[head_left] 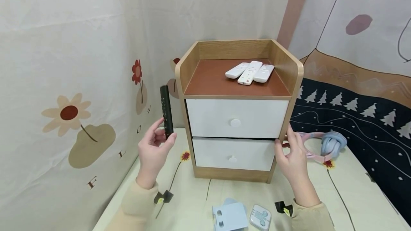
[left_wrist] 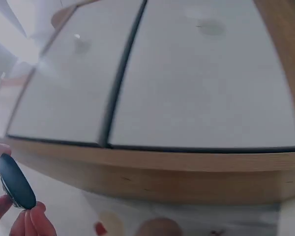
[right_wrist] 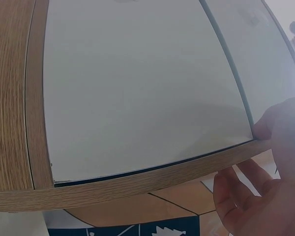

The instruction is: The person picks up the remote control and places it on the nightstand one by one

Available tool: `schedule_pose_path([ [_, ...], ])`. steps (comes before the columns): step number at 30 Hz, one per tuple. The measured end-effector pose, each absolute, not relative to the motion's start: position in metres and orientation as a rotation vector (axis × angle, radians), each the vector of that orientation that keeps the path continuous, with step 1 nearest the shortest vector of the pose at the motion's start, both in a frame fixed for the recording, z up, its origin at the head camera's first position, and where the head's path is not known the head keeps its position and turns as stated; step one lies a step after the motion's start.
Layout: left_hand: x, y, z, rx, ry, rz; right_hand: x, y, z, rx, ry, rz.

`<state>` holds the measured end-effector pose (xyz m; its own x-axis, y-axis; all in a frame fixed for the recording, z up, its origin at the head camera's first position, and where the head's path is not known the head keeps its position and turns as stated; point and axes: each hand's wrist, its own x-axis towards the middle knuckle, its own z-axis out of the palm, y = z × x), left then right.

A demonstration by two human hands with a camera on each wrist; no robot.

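In the head view my left hand (head_left: 153, 152) pinches the lower end of a slim black remote control (head_left: 166, 109), held upright left of a small wooden cabinet (head_left: 229, 174). The left wrist view shows the remote (left_wrist: 16, 183) edge-on between fingers and thumb. My right hand (head_left: 293, 158) grips the cabinet's right front edge, with the thumb near the lower drawer (head_left: 218, 152) and the fingers bent against the outer side. Above it is the upper drawer (head_left: 208, 117); both white fronts have round knobs. Three white remotes (head_left: 249, 73) lie overlapping on the brown top shelf.
Behind the right hand lie a pink hoop (head_left: 316, 134) and a pale blue bundle (head_left: 334, 145). At the front of the table are a light blue card-like item (head_left: 229, 216) and earphones in a clear case (head_left: 260, 217). Printed cloth hangs at the left, back and right.
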<state>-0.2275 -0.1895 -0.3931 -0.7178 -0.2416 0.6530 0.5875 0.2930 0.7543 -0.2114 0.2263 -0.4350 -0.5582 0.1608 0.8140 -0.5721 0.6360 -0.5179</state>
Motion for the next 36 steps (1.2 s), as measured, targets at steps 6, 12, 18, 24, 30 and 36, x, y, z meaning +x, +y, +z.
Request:
schedule_pose_path([
  [6, -0.224, -0.176, -0.359, -0.552, -1.685, -1.314, -0.214, 0.227, -0.436, 0.357, -1.900, 1.015],
  [12, -0.223, -0.163, -0.331, -0.681, -1.590, -1.126, -0.214, 0.228, -0.437, 0.344, -1.916, 1.021],
  [18, -0.224, -0.145, -0.309, -0.701, -1.607, -0.869, -0.213, 0.228, -0.438, 0.336, -1.925, 1.026],
  [24, -0.220, -0.121, -0.283, -0.659, -1.710, -0.637, -0.213, 0.230, -0.436, 0.339, -1.905, 1.020],
  [30, -0.221, -0.099, -0.264, -0.648, -1.807, -0.534, -0.211, 0.230, -0.435, 0.309, -1.928, 1.029],
  [36, -0.227, -0.091, -0.256, -0.596, -1.900, -0.468, -0.211, 0.227, -0.434, 0.318, -1.937, 1.037],
])
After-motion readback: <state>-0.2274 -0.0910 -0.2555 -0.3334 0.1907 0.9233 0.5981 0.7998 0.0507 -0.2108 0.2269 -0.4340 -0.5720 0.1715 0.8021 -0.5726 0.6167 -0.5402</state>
